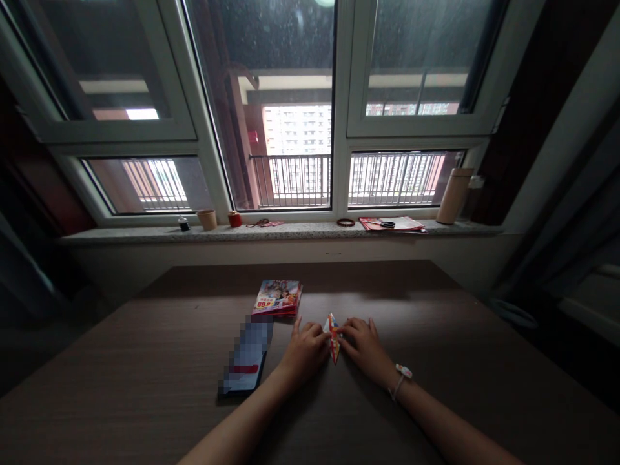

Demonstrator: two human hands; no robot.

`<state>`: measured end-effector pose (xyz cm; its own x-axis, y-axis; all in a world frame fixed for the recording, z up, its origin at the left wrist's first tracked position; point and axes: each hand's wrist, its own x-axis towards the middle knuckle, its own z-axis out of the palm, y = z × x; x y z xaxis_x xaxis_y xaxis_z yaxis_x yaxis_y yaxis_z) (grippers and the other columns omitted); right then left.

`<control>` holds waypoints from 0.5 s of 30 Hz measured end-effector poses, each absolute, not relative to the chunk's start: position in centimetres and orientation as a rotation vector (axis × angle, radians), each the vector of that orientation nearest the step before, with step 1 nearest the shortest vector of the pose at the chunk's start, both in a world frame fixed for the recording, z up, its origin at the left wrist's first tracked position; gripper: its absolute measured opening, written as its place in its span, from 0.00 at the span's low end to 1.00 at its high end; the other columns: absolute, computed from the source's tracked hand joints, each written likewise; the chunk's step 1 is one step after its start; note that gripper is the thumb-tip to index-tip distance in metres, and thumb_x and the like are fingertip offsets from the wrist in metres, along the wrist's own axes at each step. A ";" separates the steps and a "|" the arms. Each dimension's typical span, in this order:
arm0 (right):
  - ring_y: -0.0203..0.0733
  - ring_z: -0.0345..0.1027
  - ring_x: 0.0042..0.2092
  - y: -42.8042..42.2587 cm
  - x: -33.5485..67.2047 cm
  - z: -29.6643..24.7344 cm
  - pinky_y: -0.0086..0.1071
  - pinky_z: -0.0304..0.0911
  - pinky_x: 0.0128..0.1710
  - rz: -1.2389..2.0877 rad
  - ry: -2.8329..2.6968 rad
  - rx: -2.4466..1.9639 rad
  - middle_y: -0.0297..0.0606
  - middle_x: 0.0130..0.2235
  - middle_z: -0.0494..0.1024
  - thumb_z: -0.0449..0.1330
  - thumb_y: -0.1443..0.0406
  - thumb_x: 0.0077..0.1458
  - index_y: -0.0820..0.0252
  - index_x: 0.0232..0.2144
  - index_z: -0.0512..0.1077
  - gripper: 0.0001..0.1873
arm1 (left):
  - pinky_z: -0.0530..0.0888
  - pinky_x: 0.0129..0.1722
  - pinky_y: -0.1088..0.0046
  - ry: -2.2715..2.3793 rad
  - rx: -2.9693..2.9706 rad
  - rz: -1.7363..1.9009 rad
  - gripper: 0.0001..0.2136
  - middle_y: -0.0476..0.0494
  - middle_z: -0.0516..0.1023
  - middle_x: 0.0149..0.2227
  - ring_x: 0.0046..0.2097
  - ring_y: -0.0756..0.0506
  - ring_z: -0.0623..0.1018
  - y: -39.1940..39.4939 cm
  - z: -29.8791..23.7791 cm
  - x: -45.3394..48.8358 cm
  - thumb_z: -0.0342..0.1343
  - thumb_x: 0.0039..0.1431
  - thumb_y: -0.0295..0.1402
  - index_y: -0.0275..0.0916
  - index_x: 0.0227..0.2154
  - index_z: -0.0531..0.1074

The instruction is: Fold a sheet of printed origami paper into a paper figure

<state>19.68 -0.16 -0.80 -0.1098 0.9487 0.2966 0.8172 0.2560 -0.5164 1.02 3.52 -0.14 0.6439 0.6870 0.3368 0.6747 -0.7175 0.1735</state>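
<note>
A small folded paper (334, 349), printed in red, yellow and white, lies on the table between my two hands. It has a narrow diamond shape with points toward and away from me. My left hand (304, 351) pinches its left edge with curled fingers. On the opposite edge, the fingers of my right hand (367, 349) are closed on the paper, and a bracelet (401, 380) circles that wrist. Left of my left hand lies a phone (250, 355), partly blurred by pixelation. Beyond the phone is a stack of printed leaflets (278, 297).
The brown table (145, 349) reaches toward a stone windowsill (300, 232). Along the sill stand a paper cup (207, 219), a red jar (234, 219), a small dark bottle (183, 223) and a tall flask (453, 196). Scissors (387, 224) rest on red and white papers (409, 223).
</note>
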 end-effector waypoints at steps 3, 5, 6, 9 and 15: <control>0.44 0.64 0.51 0.0 19.9 -1.0 0.54 0.39 0.63 0.256 -1.915 -1.643 0.38 0.46 0.72 0.56 0.59 0.59 0.51 0.45 0.73 0.12 | 0.55 0.61 0.48 1.192 2.750 0.659 0.09 0.47 0.75 0.40 0.47 0.44 0.73 3.8 -0.5 1.0 0.54 0.60 0.32 0.46 0.43 0.74; 0.45 0.64 0.51 0.1 19.9 -1.0 0.53 0.40 0.62 0.242 -1.904 -1.661 0.39 0.46 0.72 0.58 0.58 0.57 0.51 0.44 0.73 0.13 | 0.56 0.61 0.49 1.183 2.712 0.684 0.09 0.47 0.75 0.40 0.46 0.45 0.73 3.9 -0.6 0.9 0.55 0.59 0.32 0.46 0.43 0.74; 0.45 0.64 0.51 0.1 19.9 -1.1 0.52 0.40 0.62 0.240 -1.904 -1.664 0.39 0.46 0.72 0.58 0.58 0.57 0.51 0.44 0.74 0.13 | 0.57 0.60 0.50 1.174 2.695 0.689 0.09 0.47 0.75 0.40 0.46 0.45 0.73 3.9 -0.6 0.8 0.56 0.59 0.33 0.46 0.42 0.74; 0.45 0.63 0.51 0.0 19.9 -1.0 0.51 0.41 0.62 0.244 -1.907 -1.653 0.38 0.46 0.72 0.60 0.58 0.56 0.50 0.43 0.75 0.12 | 0.58 0.60 0.51 1.153 2.644 0.684 0.09 0.46 0.75 0.41 0.46 0.45 0.74 3.9 -0.4 0.7 0.58 0.57 0.33 0.45 0.42 0.75; 0.45 0.63 0.51 0.2 20.0 -1.1 0.48 0.44 0.61 0.269 -1.893 -1.645 0.38 0.45 0.72 0.60 0.58 0.56 0.50 0.42 0.76 0.11 | 0.65 0.56 0.57 1.183 2.593 0.756 0.10 0.46 0.75 0.40 0.45 0.44 0.74 4.0 -0.3 0.6 0.60 0.56 0.34 0.44 0.42 0.75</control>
